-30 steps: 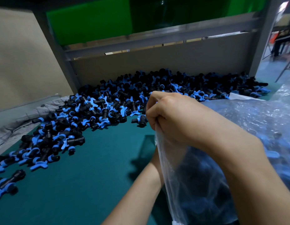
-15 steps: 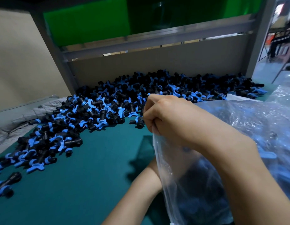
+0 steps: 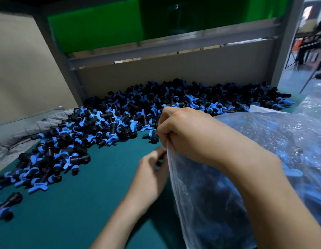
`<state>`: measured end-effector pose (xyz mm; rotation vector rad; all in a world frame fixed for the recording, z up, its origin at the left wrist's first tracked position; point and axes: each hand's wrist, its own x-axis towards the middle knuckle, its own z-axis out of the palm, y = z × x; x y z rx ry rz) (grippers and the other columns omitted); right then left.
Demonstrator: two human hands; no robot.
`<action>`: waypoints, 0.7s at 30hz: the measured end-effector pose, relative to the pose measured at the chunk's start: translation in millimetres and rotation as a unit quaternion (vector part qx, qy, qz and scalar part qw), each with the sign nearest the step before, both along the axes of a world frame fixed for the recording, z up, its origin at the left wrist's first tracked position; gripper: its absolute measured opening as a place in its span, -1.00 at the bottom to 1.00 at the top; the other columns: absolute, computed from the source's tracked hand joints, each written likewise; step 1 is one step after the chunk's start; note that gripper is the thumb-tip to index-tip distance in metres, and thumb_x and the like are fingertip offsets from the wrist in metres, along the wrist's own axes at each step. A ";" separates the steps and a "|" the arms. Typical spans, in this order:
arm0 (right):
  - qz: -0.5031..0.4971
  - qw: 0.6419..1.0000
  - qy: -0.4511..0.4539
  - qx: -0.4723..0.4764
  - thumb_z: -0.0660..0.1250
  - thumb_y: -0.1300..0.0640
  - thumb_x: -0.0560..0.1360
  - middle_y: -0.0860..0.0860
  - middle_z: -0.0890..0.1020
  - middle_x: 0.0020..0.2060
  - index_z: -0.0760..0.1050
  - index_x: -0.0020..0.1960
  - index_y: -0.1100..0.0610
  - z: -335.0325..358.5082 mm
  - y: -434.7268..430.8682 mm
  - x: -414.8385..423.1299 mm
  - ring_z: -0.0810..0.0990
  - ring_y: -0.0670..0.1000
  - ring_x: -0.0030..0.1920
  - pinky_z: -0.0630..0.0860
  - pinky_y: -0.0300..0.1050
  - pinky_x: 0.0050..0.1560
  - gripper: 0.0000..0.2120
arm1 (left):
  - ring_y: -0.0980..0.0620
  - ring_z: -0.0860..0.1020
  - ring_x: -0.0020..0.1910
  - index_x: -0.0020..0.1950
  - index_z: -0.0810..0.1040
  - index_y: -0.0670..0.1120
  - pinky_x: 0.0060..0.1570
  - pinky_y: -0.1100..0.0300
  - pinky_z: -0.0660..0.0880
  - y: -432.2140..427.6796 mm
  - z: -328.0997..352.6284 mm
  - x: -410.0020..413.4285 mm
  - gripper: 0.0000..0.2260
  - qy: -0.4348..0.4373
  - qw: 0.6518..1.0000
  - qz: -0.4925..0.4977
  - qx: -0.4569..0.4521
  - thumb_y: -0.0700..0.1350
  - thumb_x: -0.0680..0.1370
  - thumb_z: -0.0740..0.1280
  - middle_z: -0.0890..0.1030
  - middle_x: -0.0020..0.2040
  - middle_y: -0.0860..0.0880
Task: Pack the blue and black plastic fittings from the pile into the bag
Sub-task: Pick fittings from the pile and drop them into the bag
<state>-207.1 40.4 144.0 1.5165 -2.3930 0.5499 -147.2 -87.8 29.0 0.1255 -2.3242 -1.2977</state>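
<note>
Fingers (image 3: 164,129) of the right hand (image 3: 190,133) are curled tight and the top edge of the clear bag (image 3: 206,203) is pinched in them, so the bag is held up off the green mat (image 3: 75,212) with its mouth side turned toward the pile of fittings (image 3: 120,119). Pretty sure it's hung that way so parts can be dropped straight in without the plastic flopping shut.

The left hand (image 3: 150,173) is seen just below, right beside the bag's edge, fingers loosely bent. Whether something is pinched there (the bag's other lip or a fitting) can't be made out tbh.

Dark and blue shapes can be seen through the plastic, so some fittings are judged to be inside already. Loads are left though: the pile is spread along the cardboard back wall (image 3: 174,72) and down the left side of the mat, with one stray fitting (image 3: 151,136) lying just beside the right knuckles.

More filled plastic (image 3: 290,137) is heaped on the right behind the forearm, and a grey cloth (image 3: 21,130) is bunched at the left edge.

Next the mouth probably needs to be spread open before anything gets scooped, otherwise bits could be spilled onto the mat.
</note>
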 end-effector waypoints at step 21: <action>-0.099 0.990 0.045 -0.087 0.10 0.15 0.55 -0.07 0.54 0.11 0.52 0.11 -0.04 -14.8 39.6 52.7 0.46 0.07 0.04 0.38 0.02 0.06 -0.73 | -0.19 0.57 -0.23 0.08 0.56 0.00 -0.09 -0.08 0.55 -5.0 -46.0 28.0 -0.85 -0.046 0.986 0.110 0.118 0.00 0.62 0.24 0.63 -0.21 -0.14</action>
